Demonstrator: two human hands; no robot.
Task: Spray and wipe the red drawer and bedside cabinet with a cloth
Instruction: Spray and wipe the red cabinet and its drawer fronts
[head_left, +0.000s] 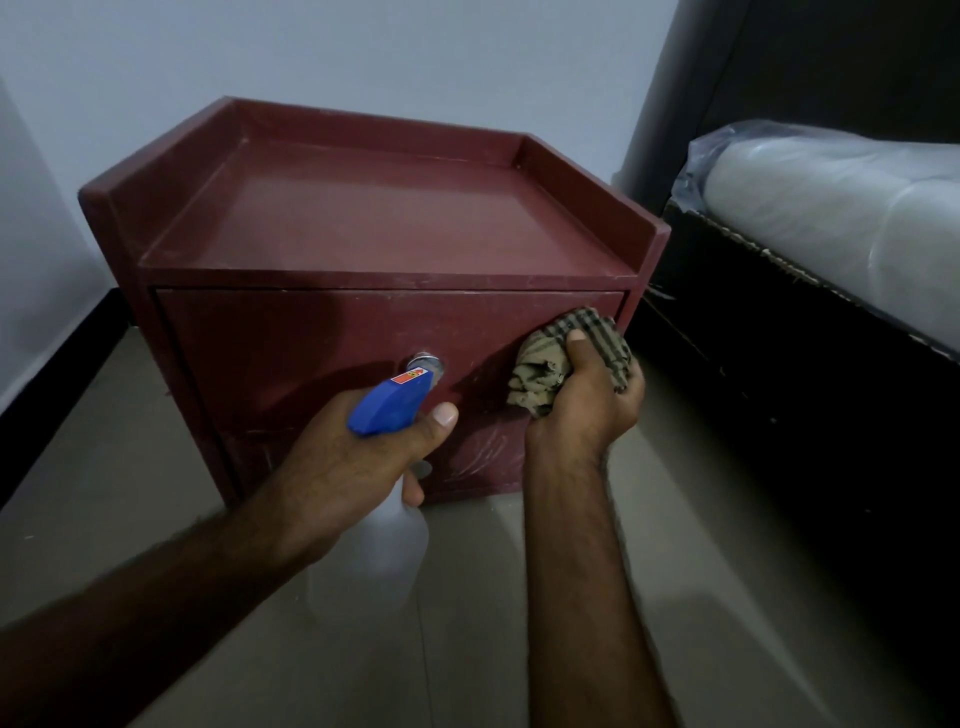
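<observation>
A beige floor meets a white wall in a dim corner of a room. One dark red cabinet stands there, its one drawer closed, with one metal knob at the drawer's middle. The right hand presses one checked cloth against the drawer's right side, fingers curled round the bunched fabric. The left hand holds one spray bottle just before the knob, fingers wrapped round its neck, thumb beside the blue head. One plastic-wrapped mattress lies to the right.
</observation>
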